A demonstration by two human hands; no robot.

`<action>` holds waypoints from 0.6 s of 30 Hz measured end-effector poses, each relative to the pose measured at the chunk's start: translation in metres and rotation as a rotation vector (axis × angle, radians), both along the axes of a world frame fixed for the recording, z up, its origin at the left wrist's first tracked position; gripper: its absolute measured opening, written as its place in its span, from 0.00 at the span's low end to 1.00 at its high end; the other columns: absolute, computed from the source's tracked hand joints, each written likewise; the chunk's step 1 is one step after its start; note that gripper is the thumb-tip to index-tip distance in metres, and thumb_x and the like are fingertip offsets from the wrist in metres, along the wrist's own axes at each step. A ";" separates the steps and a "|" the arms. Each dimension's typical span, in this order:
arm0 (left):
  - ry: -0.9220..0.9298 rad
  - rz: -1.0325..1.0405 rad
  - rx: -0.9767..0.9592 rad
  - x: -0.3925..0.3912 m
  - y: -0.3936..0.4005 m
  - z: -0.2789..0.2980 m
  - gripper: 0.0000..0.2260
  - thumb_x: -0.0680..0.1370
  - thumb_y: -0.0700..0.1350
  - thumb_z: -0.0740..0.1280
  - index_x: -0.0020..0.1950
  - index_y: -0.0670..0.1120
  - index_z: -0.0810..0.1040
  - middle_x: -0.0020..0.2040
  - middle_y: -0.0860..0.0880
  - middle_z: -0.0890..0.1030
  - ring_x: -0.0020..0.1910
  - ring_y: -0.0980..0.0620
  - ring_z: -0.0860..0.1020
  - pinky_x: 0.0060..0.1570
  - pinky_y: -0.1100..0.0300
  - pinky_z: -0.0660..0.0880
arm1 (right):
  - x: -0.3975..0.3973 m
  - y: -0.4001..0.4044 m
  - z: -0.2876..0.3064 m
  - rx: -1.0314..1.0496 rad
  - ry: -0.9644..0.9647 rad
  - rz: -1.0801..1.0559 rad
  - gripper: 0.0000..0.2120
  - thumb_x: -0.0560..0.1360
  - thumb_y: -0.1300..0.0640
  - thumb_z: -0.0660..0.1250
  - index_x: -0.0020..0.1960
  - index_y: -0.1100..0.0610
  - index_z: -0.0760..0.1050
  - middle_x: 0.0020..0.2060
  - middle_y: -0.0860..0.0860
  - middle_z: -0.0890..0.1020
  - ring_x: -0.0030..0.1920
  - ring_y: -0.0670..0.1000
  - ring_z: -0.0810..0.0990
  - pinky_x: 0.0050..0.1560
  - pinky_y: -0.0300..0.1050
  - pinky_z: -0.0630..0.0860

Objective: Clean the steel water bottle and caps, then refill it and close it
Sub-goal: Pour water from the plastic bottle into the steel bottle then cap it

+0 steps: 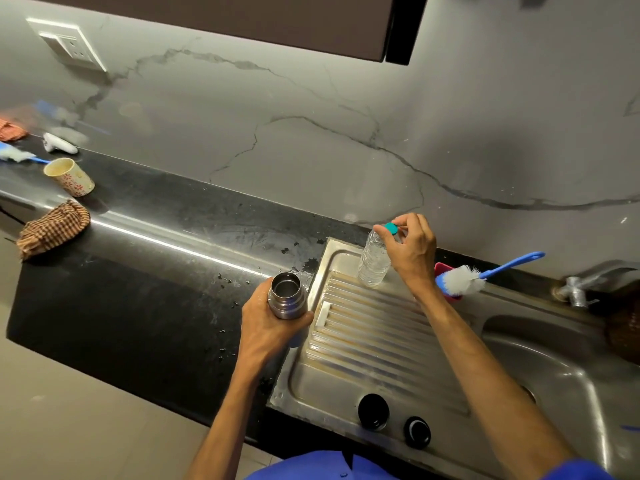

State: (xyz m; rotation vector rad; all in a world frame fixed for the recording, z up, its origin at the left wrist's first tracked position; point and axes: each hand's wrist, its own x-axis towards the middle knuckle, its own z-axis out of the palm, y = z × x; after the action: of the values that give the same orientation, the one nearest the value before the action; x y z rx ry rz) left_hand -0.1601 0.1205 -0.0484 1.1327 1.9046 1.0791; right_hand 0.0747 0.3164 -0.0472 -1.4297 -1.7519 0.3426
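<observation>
A grey marble-patterned wall [346, 140], dark veins running across it, is standing behind a black stone countertop [145, 271] that is catching a bright streak of light along its front edge. A white switch plate [69, 45] is sitting on the wall at upper left. A dark overhead cabinet [242, 19] is hanging above. Water droplets are lying scattered on the counter. Beige floor tiles [69, 410] are showing below.
</observation>
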 end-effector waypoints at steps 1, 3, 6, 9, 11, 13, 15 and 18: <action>-0.003 -0.001 -0.001 0.000 0.000 0.000 0.31 0.62 0.42 0.87 0.57 0.55 0.76 0.51 0.59 0.81 0.49 0.63 0.80 0.47 0.71 0.73 | 0.001 0.000 0.000 0.009 -0.013 0.003 0.19 0.73 0.47 0.78 0.48 0.61 0.77 0.45 0.55 0.79 0.41 0.49 0.77 0.38 0.26 0.66; 0.000 -0.007 0.000 0.000 0.001 -0.001 0.31 0.62 0.42 0.87 0.58 0.55 0.76 0.52 0.58 0.81 0.50 0.62 0.80 0.48 0.69 0.73 | 0.002 -0.001 0.001 0.025 -0.033 0.008 0.20 0.73 0.46 0.77 0.49 0.61 0.77 0.44 0.55 0.80 0.41 0.49 0.77 0.38 0.29 0.69; 0.006 -0.008 0.011 0.001 0.002 -0.003 0.31 0.62 0.43 0.88 0.56 0.59 0.75 0.52 0.58 0.81 0.51 0.61 0.81 0.49 0.66 0.74 | 0.003 -0.004 -0.002 0.071 -0.065 0.037 0.18 0.77 0.50 0.75 0.59 0.62 0.79 0.49 0.56 0.82 0.45 0.47 0.77 0.43 0.27 0.70; 0.002 -0.018 0.014 0.003 0.001 -0.003 0.31 0.62 0.43 0.87 0.54 0.62 0.74 0.52 0.58 0.82 0.50 0.61 0.81 0.49 0.66 0.74 | 0.005 -0.006 -0.012 0.132 -0.103 0.115 0.14 0.81 0.59 0.70 0.64 0.65 0.79 0.54 0.59 0.82 0.49 0.52 0.81 0.52 0.28 0.73; -0.004 -0.022 0.007 0.004 0.000 -0.003 0.31 0.62 0.42 0.87 0.56 0.58 0.75 0.51 0.58 0.81 0.50 0.61 0.80 0.48 0.67 0.74 | 0.005 -0.006 -0.014 0.112 -0.134 0.132 0.14 0.82 0.60 0.68 0.64 0.66 0.78 0.55 0.60 0.82 0.52 0.55 0.81 0.53 0.37 0.76; -0.005 -0.018 0.002 0.004 -0.001 -0.004 0.31 0.62 0.42 0.87 0.58 0.55 0.76 0.51 0.58 0.81 0.50 0.61 0.80 0.48 0.67 0.73 | 0.003 -0.005 -0.011 0.065 -0.127 0.126 0.13 0.82 0.60 0.67 0.64 0.65 0.77 0.54 0.60 0.81 0.51 0.54 0.80 0.51 0.36 0.73; 0.001 -0.016 0.005 0.004 -0.002 -0.005 0.31 0.62 0.43 0.87 0.57 0.55 0.76 0.51 0.59 0.81 0.50 0.62 0.80 0.48 0.67 0.73 | 0.003 -0.003 -0.008 0.039 -0.103 0.110 0.11 0.82 0.59 0.67 0.62 0.64 0.77 0.53 0.59 0.81 0.49 0.51 0.78 0.49 0.27 0.67; 0.012 -0.015 0.018 0.006 -0.005 -0.005 0.31 0.62 0.43 0.87 0.54 0.60 0.74 0.51 0.59 0.81 0.50 0.61 0.80 0.48 0.67 0.74 | 0.001 -0.005 -0.012 0.041 -0.078 0.100 0.10 0.83 0.58 0.66 0.60 0.64 0.76 0.52 0.59 0.80 0.47 0.49 0.77 0.44 0.22 0.67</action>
State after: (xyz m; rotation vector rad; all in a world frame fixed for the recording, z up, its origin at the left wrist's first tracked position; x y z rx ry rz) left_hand -0.1545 0.1158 -0.0535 1.1646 1.8963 1.0854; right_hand 0.0757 0.3115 -0.0589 -1.3457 -1.8869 0.3056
